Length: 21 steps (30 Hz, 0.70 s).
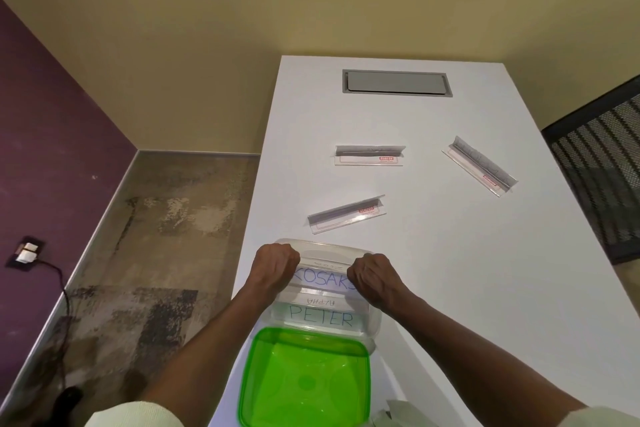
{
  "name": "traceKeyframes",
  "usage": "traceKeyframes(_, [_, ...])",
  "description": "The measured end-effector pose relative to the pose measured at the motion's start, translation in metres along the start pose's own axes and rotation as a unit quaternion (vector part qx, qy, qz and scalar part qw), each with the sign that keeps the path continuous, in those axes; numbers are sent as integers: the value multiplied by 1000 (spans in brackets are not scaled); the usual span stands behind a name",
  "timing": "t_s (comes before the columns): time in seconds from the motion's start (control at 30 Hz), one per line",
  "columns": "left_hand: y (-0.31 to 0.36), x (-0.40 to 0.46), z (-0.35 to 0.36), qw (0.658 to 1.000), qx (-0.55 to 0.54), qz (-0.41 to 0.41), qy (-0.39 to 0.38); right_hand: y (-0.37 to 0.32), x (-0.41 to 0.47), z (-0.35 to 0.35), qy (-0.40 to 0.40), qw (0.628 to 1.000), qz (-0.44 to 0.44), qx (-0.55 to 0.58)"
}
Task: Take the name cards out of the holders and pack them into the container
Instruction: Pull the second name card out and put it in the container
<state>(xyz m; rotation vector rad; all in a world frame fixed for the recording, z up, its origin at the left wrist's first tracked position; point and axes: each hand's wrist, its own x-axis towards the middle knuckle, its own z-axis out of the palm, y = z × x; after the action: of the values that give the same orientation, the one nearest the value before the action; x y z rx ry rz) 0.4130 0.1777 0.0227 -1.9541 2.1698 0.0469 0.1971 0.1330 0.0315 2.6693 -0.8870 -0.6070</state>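
Observation:
A clear plastic container (372,317) sits at the near edge of the white table (450,270). Inside it lies a folded name card reading PETER (320,317). Above it, a card reading KOSAKS (323,279) is held by both ends over the container. My left hand (275,265) grips its left end and my right hand (374,276) grips its right end. Three clear acrylic holders lie farther back: one in the middle (346,215), one behind it (370,155), one at the right (479,166). All three look empty of cards.
A green lid (304,378) lies at the table's near edge, in front of the container. A grey cable hatch (396,81) is set into the far end of the table. A black mesh chair (602,177) stands at the right. Floor and a wall socket are on the left.

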Motion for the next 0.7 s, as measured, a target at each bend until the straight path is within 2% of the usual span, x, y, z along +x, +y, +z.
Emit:
traceKeyframes(0.3, [12,-9,-3,999,48,-24,3,0,3,1,-45,998,-39,14])
traceKeyframes(0.43, [14,-12,-6,998,50,-28,5,-1,3,-1,-50,998,-8,-29])
traceKeyframes(0.53, [16,-12,-6,999,43,-27,-2,-2,5,2,-53,998,-21,32])
traceKeyframes(0.63, [14,-10,-3,998,38,-35,-19,0,8,3,-2,996,-17,84])
traceKeyframes(0.7, [12,-9,-4,999,-3,-40,3,3,4,-2,49,994,-9,97])
